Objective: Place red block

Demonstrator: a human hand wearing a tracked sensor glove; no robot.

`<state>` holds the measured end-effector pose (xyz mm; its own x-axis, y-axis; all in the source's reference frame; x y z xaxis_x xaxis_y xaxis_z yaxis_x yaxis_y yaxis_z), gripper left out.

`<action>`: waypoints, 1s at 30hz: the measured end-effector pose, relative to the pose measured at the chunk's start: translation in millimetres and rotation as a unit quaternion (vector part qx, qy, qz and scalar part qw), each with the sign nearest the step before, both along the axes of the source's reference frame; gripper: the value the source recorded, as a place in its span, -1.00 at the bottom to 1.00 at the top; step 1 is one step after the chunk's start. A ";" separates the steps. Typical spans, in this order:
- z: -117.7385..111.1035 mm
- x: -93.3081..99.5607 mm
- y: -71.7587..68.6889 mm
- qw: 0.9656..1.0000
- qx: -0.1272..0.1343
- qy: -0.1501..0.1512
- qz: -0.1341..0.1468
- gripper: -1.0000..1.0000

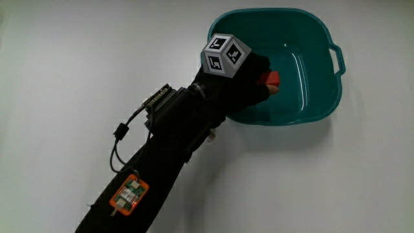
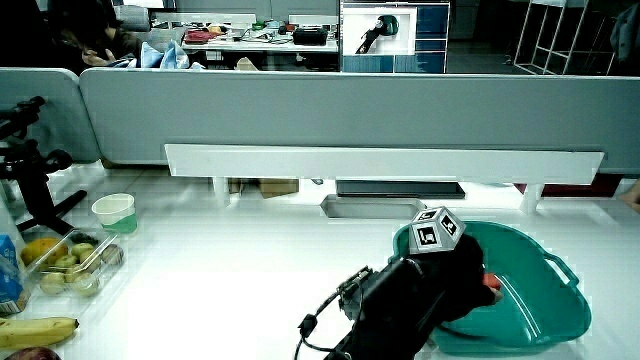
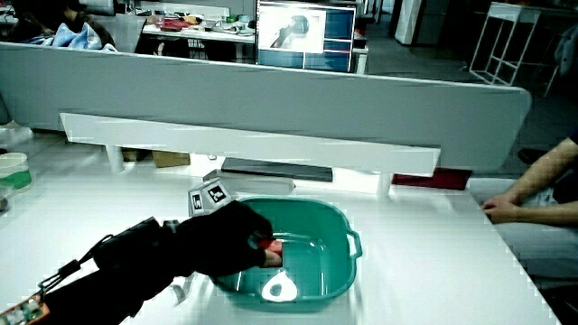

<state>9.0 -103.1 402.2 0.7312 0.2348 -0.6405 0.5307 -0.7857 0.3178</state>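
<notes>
A teal plastic basin stands on the white table; both side views show it too. The gloved hand reaches over the basin's rim nearest the person, with its patterned cube on the back. Its fingers are curled around a small red block, held inside the basin just above the floor. The block peeks out past the fingertips in both side views. Most of the block is hidden by the glove.
A black sleeve with a cable and an orange tag covers the forearm. In a side view a paper cup, a clear box of fruit and a banana lie at the table's edge. A low grey partition stands at the back.
</notes>
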 end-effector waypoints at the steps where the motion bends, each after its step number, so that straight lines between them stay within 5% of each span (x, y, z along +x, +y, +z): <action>1: 5.3 0.5 -2.0 1.000 -0.001 -0.004 0.000 0.00; 11: 33.0 0.3 -11.5 0.996 -0.057 -0.061 -0.012 0.00; 21: 42.4 0.1 -17.9 0.993 -0.075 -0.092 -0.011 0.00; 30: 53.2 3.1 -20.4 0.985 -0.105 -0.137 -0.003 0.00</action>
<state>12.1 -123.4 455.4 0.8844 0.1124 -0.4530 0.3974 -0.6904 0.6046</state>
